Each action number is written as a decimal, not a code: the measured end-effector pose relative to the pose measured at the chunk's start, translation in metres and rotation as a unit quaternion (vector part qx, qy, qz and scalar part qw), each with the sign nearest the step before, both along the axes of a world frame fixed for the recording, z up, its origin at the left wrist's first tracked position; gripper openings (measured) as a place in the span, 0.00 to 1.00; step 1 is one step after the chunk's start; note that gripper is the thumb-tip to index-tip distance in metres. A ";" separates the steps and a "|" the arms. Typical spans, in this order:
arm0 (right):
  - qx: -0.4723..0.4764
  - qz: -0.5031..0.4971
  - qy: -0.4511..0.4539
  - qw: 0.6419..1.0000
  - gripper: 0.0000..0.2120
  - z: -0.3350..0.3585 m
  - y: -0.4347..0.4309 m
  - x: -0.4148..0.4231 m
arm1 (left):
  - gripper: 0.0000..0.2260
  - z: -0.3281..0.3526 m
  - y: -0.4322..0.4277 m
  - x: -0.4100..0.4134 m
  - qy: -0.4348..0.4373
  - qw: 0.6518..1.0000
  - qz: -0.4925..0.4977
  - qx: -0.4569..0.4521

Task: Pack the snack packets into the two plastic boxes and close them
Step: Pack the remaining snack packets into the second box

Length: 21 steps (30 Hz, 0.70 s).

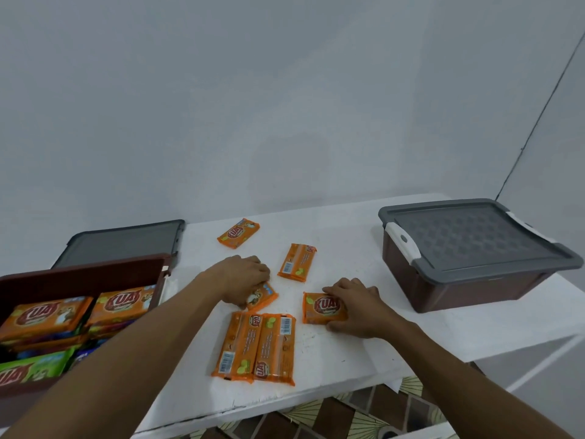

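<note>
The left hand (243, 278) curls over one orange packet (262, 298); the right hand (354, 307) pinches another packet (319, 308). Slick wrappers may slip during transfer to the open box (79, 277), which is nearly full.

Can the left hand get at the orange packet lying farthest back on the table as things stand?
Probably yes. The far packet lies alone on bare table just beyond the left hand, nothing between them, though that hand is on another packet now.
</note>
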State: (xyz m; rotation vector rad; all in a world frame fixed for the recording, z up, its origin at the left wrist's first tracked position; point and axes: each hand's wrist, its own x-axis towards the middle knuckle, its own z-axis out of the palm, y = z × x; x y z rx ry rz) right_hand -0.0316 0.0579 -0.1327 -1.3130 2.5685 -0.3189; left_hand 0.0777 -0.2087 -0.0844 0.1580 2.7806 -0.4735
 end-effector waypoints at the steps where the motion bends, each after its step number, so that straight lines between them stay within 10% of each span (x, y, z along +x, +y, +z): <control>1: 0.000 0.001 -0.001 1.000 0.35 0.001 0.000 0.000 | 0.30 0.001 -0.003 0.001 0.010 1.000 0.018 0.007; 14: -0.180 -0.009 0.034 0.983 0.34 0.067 -0.056 0.036 | 0.37 0.080 -0.027 0.074 0.211 0.954 0.088 0.193; 21: -0.237 0.092 -0.017 0.967 0.32 0.101 -0.143 0.116 | 0.25 0.107 -0.095 0.211 0.155 0.926 0.227 0.259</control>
